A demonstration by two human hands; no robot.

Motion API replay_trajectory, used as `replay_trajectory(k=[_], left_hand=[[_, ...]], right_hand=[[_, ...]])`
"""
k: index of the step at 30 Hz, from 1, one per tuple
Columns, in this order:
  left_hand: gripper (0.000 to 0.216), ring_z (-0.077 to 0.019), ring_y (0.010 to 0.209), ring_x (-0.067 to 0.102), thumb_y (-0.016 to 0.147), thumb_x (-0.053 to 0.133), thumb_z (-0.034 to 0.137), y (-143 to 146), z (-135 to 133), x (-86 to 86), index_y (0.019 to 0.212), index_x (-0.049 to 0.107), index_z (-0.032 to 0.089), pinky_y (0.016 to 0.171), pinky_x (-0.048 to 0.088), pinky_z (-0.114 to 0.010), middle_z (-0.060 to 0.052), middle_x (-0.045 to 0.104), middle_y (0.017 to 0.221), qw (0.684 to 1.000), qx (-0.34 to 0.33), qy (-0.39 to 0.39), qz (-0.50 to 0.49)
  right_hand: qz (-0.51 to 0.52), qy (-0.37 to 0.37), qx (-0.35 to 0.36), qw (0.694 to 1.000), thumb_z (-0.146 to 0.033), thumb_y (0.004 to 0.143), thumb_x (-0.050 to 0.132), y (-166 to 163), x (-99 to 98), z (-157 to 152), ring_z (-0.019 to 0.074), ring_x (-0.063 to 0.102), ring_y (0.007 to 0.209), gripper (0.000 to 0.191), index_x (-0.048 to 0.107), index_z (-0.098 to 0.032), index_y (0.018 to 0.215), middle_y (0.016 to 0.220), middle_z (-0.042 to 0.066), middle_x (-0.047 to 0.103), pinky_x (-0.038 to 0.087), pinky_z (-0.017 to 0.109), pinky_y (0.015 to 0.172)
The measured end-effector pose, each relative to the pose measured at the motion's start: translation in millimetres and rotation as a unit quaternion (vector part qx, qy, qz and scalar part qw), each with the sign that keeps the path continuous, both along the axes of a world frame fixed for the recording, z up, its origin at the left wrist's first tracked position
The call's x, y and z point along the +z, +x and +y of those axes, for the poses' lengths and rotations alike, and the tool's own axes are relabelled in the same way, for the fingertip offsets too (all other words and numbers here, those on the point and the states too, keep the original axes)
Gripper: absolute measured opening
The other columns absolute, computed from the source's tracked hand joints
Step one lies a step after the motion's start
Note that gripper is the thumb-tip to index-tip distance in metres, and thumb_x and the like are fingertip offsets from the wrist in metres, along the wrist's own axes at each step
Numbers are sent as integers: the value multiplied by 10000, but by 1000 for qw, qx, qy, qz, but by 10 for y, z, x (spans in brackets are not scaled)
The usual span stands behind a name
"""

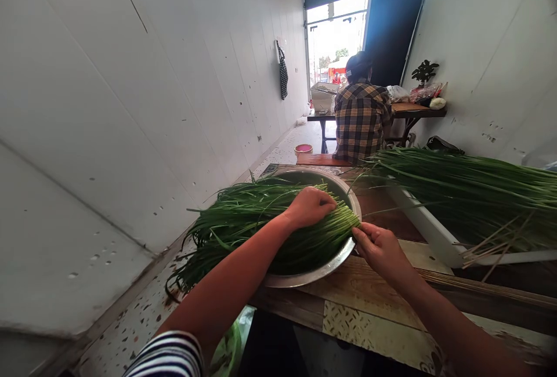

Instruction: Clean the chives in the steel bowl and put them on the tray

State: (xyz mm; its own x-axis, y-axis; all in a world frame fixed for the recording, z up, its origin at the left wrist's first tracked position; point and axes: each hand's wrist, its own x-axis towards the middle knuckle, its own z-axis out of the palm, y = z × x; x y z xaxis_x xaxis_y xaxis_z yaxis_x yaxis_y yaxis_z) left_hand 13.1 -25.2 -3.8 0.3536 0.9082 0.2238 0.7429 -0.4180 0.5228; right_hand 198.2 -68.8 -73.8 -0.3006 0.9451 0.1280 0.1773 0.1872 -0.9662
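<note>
Left hand (308, 207): mid-frame, on green stalks (261, 210); grip, we can't tell.
Right hand (379, 245): centre-right, we pinch stalk ends.

Pitted white panelled wall (183, 69) and speckled pale floor (130, 327) lie left of the grip; a brown, dark-legged table (415, 113) and bright rectangular doorway (322, 37) stand beyond it.

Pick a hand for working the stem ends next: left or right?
Right, probably: the right hand is already at the stem ends, beside the bowl rim; the left hand lies farther back over the greens.
</note>
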Motion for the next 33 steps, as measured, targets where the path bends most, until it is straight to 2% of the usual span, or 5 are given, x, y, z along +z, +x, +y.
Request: replay_trajectory(k=[5, 10, 18, 27, 33], left_hand=[[228, -146, 690, 626, 792, 558, 238, -117, 53, 75, 844, 756, 138, 673, 458, -237, -48, 733, 775, 989, 142, 29, -30], [193, -158, 715, 614, 771, 601, 297, -267, 208, -69, 828, 746, 183, 694, 448, -265, -39, 721, 794, 975, 212, 59, 21], [209, -271, 972, 581, 751, 624, 379, -244, 257, -121, 821, 755, 233, 873, 389, -412, -85, 691, 928, 953, 203, 0, 224], [186, -190, 835, 623, 728, 615, 261, -176, 187, -57, 848, 727, 172, 843, 453, -346, -52, 717, 872, 986, 144, -47, 67], [250, -153, 806, 645, 729, 610, 212, -193, 189, -97, 931, 739, 141, 779, 495, -246, -43, 737, 864, 993, 74, -84, -43]], right_hand=[[-12, 7, -6, 1000, -491, 839, 489, 6, -10, 11, 102, 333, 502, 350, 495, -182, 675, 561, -35, 396, 279, 234, 454], [-20, 3, -9, 1000, -465, 845, 484, 15, -8, -3, 106, 348, 509, 325, 490, -185, 680, 571, -28, 413, 292, 237, 461], [-8, 6, 6, 1000, -460, 850, 481, 18, -30, 11, 120, 418, 532, 315, 519, -184, 703, 623, -5, 507, 346, 238, 482], [-21, 25, -11, 999, -475, 830, 501, 3, 45, -17, 159, 502, 553, 335, 593, -183, 694, 580, 17, 554, 389, 250, 478], [-10, 8, -6, 1000, -469, 845, 492, 16, -29, 4, 116, 395, 497, 328, 566, -174, 722, 559, -15, 467, 324, 236, 445]])
